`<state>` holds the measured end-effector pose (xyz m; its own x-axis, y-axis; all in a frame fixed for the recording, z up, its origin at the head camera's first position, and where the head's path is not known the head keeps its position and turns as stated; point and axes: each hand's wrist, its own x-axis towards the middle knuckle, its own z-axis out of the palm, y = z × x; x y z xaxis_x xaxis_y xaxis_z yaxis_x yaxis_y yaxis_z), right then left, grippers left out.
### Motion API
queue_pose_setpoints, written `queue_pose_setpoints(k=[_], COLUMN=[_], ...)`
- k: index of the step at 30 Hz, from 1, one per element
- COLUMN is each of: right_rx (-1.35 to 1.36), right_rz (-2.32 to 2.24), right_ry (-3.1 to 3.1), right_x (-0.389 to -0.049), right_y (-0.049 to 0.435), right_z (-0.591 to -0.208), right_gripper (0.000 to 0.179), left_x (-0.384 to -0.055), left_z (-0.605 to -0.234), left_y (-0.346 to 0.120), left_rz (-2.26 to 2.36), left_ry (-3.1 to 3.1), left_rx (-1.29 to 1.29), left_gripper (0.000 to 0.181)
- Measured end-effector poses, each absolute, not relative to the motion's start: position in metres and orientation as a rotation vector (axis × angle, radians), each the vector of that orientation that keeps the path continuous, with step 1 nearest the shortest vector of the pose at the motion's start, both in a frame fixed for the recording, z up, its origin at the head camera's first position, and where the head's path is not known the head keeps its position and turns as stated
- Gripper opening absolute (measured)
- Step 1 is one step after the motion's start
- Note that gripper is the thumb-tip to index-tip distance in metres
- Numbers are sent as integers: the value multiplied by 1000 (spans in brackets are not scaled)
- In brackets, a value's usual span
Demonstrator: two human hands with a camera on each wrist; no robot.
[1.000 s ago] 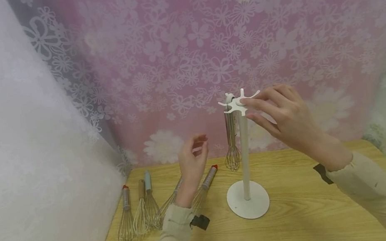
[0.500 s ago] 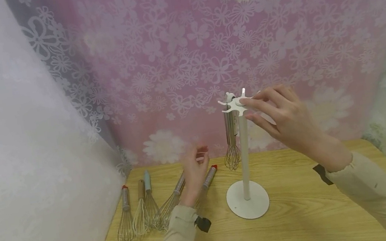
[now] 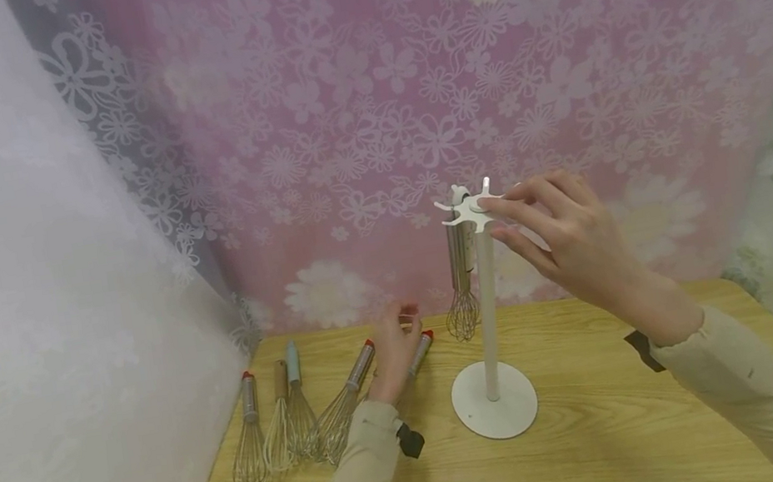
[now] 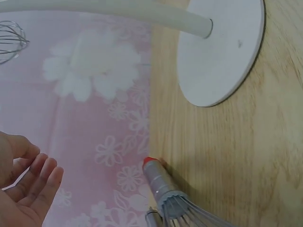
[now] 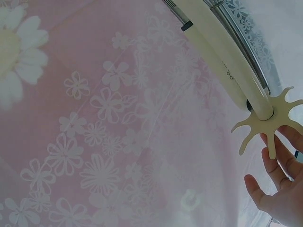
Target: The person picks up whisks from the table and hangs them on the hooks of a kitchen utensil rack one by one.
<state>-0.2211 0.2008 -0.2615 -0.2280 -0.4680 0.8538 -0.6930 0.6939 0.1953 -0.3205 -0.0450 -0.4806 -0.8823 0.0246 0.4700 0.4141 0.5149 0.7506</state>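
My right hand (image 3: pixel 571 237) touches the top of a white stand (image 3: pixel 487 301) with a fingertip on its round cap; the thumb stands apart below the hooks. In the right wrist view its fingers lie behind the star-shaped hook ring (image 5: pixel 265 126). From the ring hang a metal-handled whisk (image 3: pixel 456 255) and a cream-handled one (image 5: pixel 215 80). My left hand (image 3: pixel 395 351), loosely curled and holding nothing, is over a grey-handled whisk (image 4: pixel 163 184) with a red tip, partly hidden by that hand in the head view.
Left of my left hand lie more whisks: one grey and red-tipped (image 3: pixel 359 368), one light blue (image 3: pixel 293 365), one wooden-handled (image 3: pixel 281 380) and another grey one (image 3: pixel 249 398). The stand's round base (image 3: pixel 470 409) rests on the wooden table (image 3: pixel 583 429). Patterned curtains (image 3: pixel 336 114) surround it.
My left hand has come down and slightly right towards the rightmost whisk on the table. The hook ring has turned slightly with the hanging whisks; my right hand stays at its top.
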Motion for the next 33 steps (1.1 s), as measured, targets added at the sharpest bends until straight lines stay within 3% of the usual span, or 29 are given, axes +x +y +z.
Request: queue_pose_setpoints(k=[14, 33], right_rx=[898, 910], right_rz=[266, 271], right_ry=[-1899, -1866], right_x=[-220, -220], right_y=[201, 201], right_z=[-262, -262], right_gripper=[48, 46], left_x=[-334, -341], left_z=[-506, -521], left_y=[-39, -38], left_rz=[-1081, -946], left_ry=[-2536, -2782], left_rx=[-251, -197], left_gripper=[9, 25])
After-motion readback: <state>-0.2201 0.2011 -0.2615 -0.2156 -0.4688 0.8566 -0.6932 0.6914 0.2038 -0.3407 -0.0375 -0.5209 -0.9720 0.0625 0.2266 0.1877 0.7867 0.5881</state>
